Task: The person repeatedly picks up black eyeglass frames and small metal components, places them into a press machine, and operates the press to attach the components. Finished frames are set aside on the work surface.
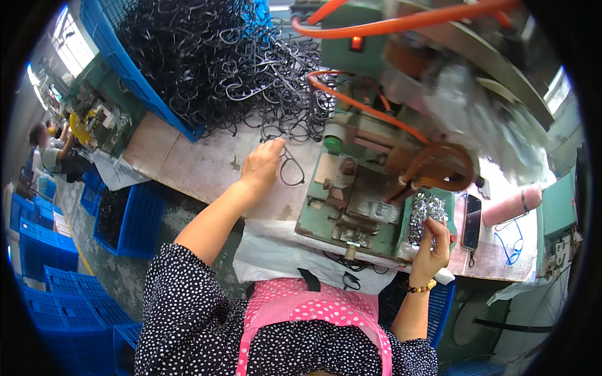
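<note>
My left hand (pixel 262 165) is closed on a dark eyeglass frame (pixel 293 171), pinching it at the edge of a big tangled heap of similar black frames (pixel 188 56). One rim of it shows to the right of my fingers, just above the wooden tabletop. At the near side of a green tray filled with small shiny metal parts (pixel 427 213), my right hand (pixel 433 247) has its thumb and fingertips pressed together. Whatever they hold, if anything, is too small to make out. Between my hands stands a green bench machine (pixel 351 207) with a metal work plate.
Orange hoses (pixel 376 28) loop over the machine. A blue crate (pixel 135 75) tips towards the frame heap. Right of the tray lie a phone (pixel 471 222), a pink bottle (pixel 511 207) and blue-rimmed glasses (pixel 515 250). Blue crates (pixel 66 301) stand on the floor at left; a person (pixel 53 150) sits beyond.
</note>
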Tool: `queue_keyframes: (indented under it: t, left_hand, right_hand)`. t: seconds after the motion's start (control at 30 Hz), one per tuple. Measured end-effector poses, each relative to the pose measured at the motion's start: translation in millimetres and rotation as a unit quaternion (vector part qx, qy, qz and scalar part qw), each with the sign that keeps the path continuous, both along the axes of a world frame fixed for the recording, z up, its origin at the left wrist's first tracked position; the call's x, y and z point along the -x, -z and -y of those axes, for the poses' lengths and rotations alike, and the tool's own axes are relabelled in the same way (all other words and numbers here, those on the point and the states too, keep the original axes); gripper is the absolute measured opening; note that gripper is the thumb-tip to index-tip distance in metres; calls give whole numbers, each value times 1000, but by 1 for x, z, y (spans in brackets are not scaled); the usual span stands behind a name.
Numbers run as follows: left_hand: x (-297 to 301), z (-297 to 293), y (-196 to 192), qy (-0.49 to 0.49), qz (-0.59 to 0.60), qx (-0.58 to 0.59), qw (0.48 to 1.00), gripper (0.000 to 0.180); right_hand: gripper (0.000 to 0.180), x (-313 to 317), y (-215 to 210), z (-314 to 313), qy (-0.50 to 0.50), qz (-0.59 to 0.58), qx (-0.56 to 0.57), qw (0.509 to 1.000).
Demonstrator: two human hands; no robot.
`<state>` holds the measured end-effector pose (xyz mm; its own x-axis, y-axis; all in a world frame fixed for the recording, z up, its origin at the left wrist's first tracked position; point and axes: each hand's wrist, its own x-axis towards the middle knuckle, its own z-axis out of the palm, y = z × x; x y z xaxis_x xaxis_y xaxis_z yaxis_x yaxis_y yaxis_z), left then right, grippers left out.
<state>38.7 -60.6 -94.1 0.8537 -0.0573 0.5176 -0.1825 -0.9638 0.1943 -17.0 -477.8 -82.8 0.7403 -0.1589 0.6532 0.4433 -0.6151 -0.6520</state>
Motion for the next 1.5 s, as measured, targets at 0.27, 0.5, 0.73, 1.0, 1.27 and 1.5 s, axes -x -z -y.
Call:
queue_keyframes:
  t: [0.27, 0.5, 0.73, 1.0, 1.27, 1.5]
  left_hand:
    - [22, -5, -42, 14, 58, 409, 910, 31]
    - [78, 35, -97, 16, 45, 527, 849, 14]
    - [107, 88, -117, 139, 44, 620, 771, 14]
    - [128, 102, -94, 139, -28, 630, 764, 13]
    - [135, 105, -81, 120, -63, 662, 737, 11]
    - [116, 119, -120, 173, -1, 648, 742, 19]
  right_hand:
    - [14, 3, -14, 3, -62, -27, -83, 994]
    - [14, 9, -51, -27, -204, -92, -319, 921]
    - [13, 17, -77, -55, -199, -62, -223, 952]
    - [15, 48, -67, -55, -205, -52, -206, 955]
    - [17, 41, -56, -53, -197, -78, -254, 944]
    - [17, 22, -71, -66, -225, -63, -226, 946]
